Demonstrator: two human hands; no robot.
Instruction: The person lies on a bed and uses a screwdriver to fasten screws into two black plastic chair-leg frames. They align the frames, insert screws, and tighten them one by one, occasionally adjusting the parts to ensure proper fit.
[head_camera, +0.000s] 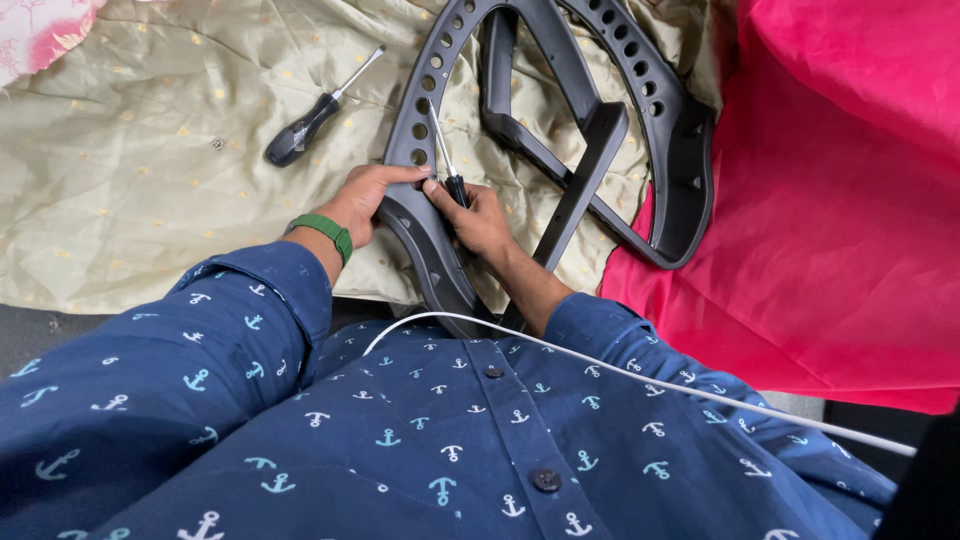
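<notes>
A dark grey plastic chair-back frame (600, 130) with a row of round holes along its rim lies on a beige cloth. My left hand (365, 200), with a green band on its wrist, grips the near rim of the frame. My right hand (478, 220) holds a black-handled screwdriver (445, 160). Its metal shaft points up along the rim toward one of the holes.
A second black-handled screwdriver (310, 120) lies loose on the beige cloth (130, 170) to the left. A bright pink cloth (830, 200) covers the right side. A white cable (640, 380) runs across my blue anchor-print shirt.
</notes>
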